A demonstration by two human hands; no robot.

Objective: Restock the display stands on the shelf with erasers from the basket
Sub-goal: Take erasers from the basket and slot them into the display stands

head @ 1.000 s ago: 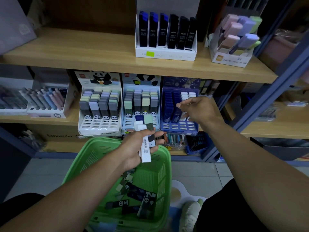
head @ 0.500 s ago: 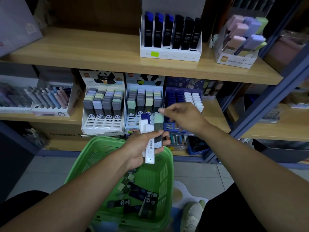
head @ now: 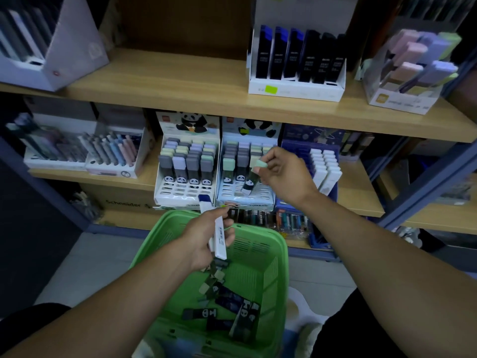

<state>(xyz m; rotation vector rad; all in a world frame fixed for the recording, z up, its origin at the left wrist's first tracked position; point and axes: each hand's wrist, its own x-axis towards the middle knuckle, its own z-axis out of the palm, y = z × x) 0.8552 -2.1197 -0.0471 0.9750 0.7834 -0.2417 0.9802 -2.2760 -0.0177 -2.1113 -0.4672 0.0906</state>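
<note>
holding a green-topped eraser [head: 251,177] over the second panda stand [head: 245,174].
right hand [head: 284,174] pinches it above bare front slots; left hand [head: 206,233] grips white erasers [head: 218,236] above the basket [head: 281,254] rim.

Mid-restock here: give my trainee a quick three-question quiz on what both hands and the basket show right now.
1. True or false: the right hand holds a green-tipped panda eraser at the middle panda stand.
2. What does the left hand grip: A) white erasers, B) pens, C) nothing?
3. Fill in: loose erasers lie in the green ____.

Key: 1 true; 2 A; 3 basket.
</note>
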